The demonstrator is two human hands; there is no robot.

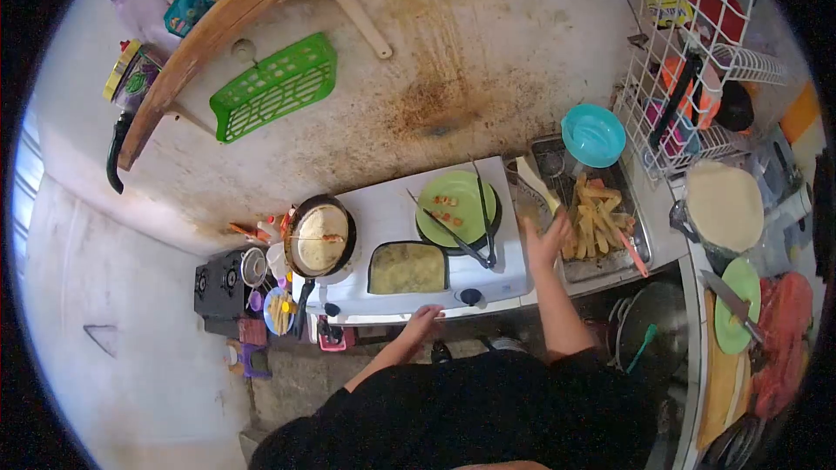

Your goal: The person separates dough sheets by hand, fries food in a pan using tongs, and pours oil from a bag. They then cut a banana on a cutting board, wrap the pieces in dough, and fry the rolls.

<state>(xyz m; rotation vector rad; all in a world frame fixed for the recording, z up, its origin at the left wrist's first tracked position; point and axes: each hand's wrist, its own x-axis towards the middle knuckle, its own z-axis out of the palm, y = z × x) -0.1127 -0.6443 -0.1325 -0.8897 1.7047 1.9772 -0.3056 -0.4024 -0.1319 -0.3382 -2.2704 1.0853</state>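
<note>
My right hand (pixel 547 239) reaches over the right end of the white stove (pixel 357 209), with its fingers closed at the lower end of a pale yellow packet (pixel 538 183) with dark lettering. My left hand (pixel 423 324) hangs open at the stove's front edge, fingers stretched out with nothing in them. Between the hands, a green plate (pixel 455 187) with small reddish pieces sits on the right burner, and black-tipped tongs (pixel 470 250) lean across it. On the left burner a frying pan (pixel 315 271) holds a round flatbread (pixel 320 239) with a reddish strip of filling across it.
Pale cut strips (pixel 596 222) lie in a metal tray (pixel 642 252) by a blue bowl (pixel 594 136). A white wire rack (pixel 649 122) stands at the right. Further forward are stacked flatbreads (pixel 724 206) and a knife (pixel 730 300) on a green plate (pixel 733 331). A wooden shelf (pixel 213 39) juts out upper left.
</note>
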